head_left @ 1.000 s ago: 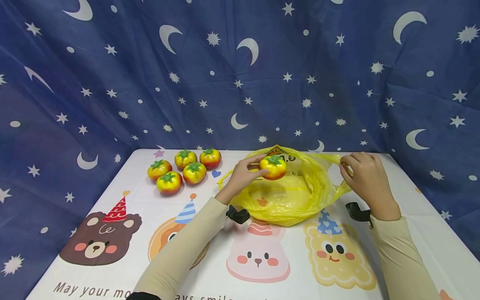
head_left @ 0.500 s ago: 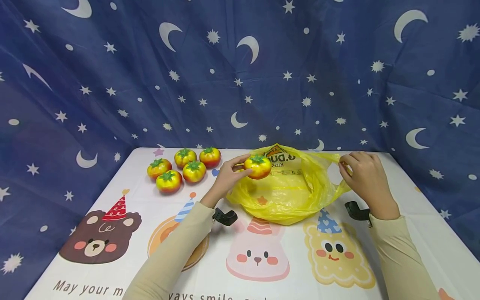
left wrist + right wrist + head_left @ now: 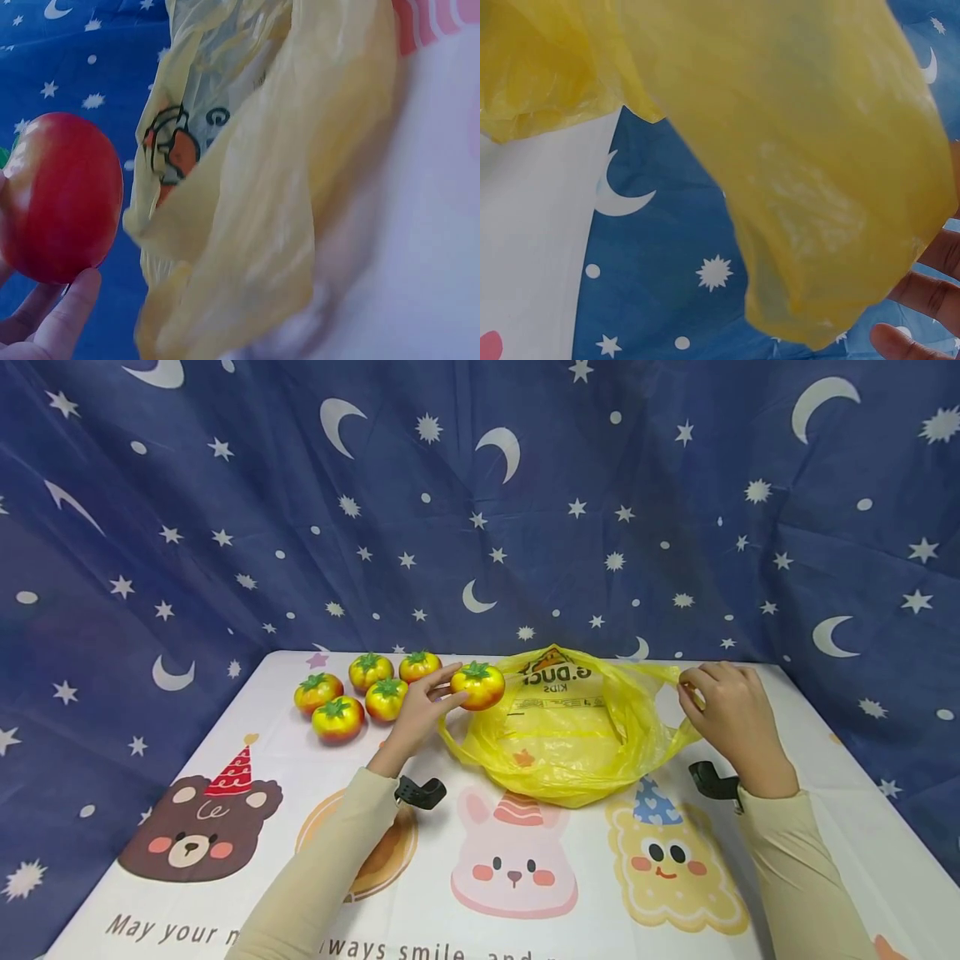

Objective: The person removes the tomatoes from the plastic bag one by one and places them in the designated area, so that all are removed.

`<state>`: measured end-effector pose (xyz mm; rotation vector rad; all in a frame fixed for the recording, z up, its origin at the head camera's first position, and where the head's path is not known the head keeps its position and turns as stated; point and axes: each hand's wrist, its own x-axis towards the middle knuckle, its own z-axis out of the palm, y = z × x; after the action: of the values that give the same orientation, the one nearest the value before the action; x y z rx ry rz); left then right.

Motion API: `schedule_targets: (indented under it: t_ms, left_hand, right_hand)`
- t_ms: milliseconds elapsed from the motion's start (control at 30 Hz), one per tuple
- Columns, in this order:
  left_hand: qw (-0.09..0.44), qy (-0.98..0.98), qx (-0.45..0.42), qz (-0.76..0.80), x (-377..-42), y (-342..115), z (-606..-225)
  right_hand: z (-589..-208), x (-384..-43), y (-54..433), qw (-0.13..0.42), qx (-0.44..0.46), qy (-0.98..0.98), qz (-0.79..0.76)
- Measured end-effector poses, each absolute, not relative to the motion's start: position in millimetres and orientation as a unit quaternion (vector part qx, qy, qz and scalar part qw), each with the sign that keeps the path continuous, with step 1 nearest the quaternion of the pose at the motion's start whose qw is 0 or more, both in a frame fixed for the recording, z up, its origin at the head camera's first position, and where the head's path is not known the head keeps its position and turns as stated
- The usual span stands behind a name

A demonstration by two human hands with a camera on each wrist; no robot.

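My left hand point(image 3: 420, 717) grips a yellow-and-red tomato point(image 3: 478, 686) with a green leafy top, raised beside the left rim of a yellow plastic bag point(image 3: 558, 785). The left wrist view shows this tomato's red side point(image 3: 64, 199), with fingertips against it and the bag point(image 3: 262, 187) to its right. My right hand point(image 3: 731, 718) pinches the bag's right handle and draws it out sideways. In the right wrist view that handle point(image 3: 802, 172) hangs in front of the fingers point(image 3: 930, 292). The bag's mouth gapes, showing printed lettering on its inner back wall.
Several more tomatoes point(image 3: 338, 720) sit grouped at the table's back left, partly behind my left hand. A white tablecloth point(image 3: 600, 893) with cartoon prints covers the table. Behind it hangs a blue curtain point(image 3: 405, 593) with moons and stars.
My left hand, with the tomato in it, has moved left from over the bag's mouth to its left rim. The right hand has stayed in place on the handle.
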<state>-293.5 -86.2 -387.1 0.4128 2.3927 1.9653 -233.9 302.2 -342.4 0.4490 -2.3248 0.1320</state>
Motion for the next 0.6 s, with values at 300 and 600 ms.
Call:
schedule_targets:
  t_ms: [300, 600]
  left_hand:
    - [0.001, 0.771, 0.091, 0.630, -287, -119, -388]
    - [0.005, 0.759, 0.044, 0.650, -279, -146, -394]
  right_hand:
    - [-342, -235, 302, 0.377, 0.177, -0.908, 0.050]
    - [-342, -234, 301, 0.374, 0.174, -0.910, 0.049]
